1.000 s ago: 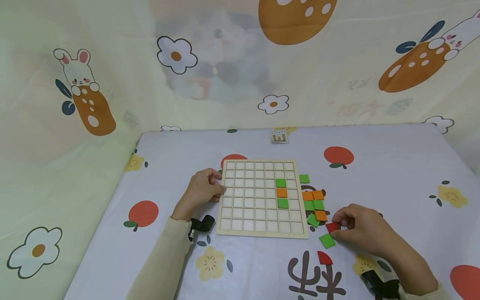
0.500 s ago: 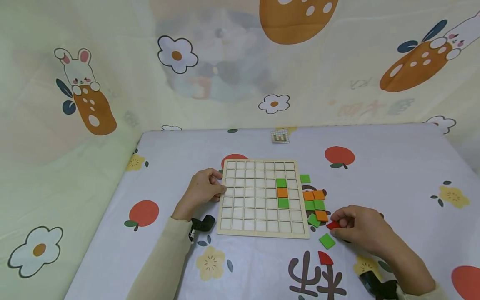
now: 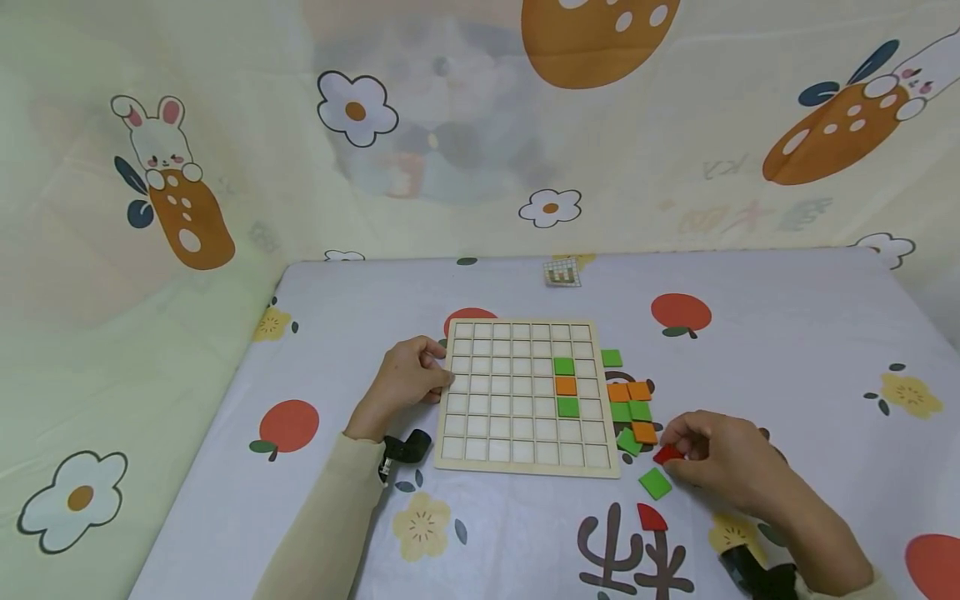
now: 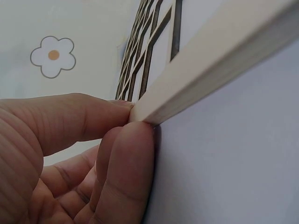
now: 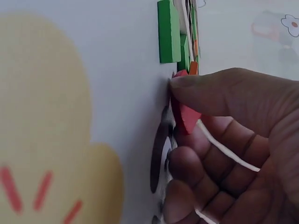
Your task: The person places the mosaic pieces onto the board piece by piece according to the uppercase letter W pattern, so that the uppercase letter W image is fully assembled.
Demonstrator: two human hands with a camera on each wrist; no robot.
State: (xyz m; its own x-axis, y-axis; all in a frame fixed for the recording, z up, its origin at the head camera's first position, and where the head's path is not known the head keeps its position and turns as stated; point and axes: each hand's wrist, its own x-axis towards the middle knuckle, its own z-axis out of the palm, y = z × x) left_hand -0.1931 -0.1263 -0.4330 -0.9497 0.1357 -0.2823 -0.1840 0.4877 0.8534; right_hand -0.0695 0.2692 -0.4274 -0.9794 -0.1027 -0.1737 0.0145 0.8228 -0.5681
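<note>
My left hand (image 3: 405, 382) pinches the left edge of a pale wooden grid board (image 3: 517, 471); in the left wrist view the thumb and a finger (image 4: 128, 172) meet at its rim. Within the grid sit two green square tiles (image 3: 564, 367) with an orange tile (image 3: 566, 386) between them. My right hand (image 3: 723, 458) pinches a small red tile (image 3: 666, 454) low over the tablecloth, right of the board. In the right wrist view that red tile (image 5: 187, 114) stands tilted between thumb and fingers and shows a curved edge. A loose green tile (image 3: 656, 483) lies just in front of it.
Several loose green and orange tiles (image 3: 639, 411) lie along the board's right side. A red quarter-round shape (image 3: 652, 517) is nearer the front. A small patterned card (image 3: 562, 272) lies at the back of the white printed tablecloth (image 3: 345, 308). A patterned curtain hangs behind.
The red tile has tilted between the right hand's fingers and shifted slightly away from the loose green tile. The left hand stays on the board's edge.
</note>
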